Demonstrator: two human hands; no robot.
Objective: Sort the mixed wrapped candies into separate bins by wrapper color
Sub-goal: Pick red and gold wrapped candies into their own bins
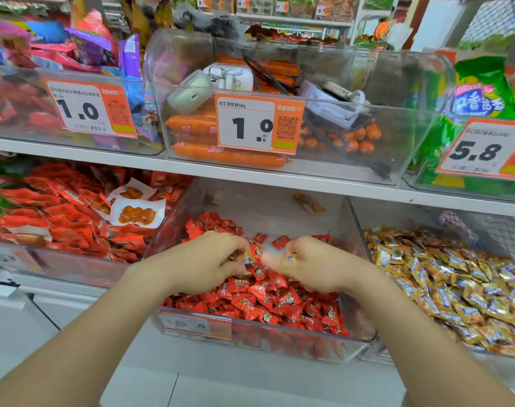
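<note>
A gold-wrapped candy (248,259) shows at the fingertips of the left hand (209,259), whose fingers are curled round it and, it seems, round one or two more brownish-gold pieces tucked behind. A second gold candy (292,257) sits in a pinch between thumb and finger of the right hand (317,264). That hand is blurred, so the exact grip is hard to read.

Both hands sit close together, nearly touching, low over the heap of red candies (268,301). The heap lies under and all around them in the clear middle bin (279,326).

The step looks like picking gold strays out of the red pile. To do it well:
- Grip each piece by its body rather than by a twisted end, which could slip.
- Lift straight up so no red candy rides along between the fingers.
- Check the cupped left hand for red pieces before emptying it.

The heap of gold candies (455,289) lies in the bin (397,212) just beyond the right hand, next to the middle one, so the right hand has the shorter carry. The left hand would have to cross over or pass its catch across.

A yellowish packet (309,202) lies at the back of the middle bin, well ahead of both hands.
</note>
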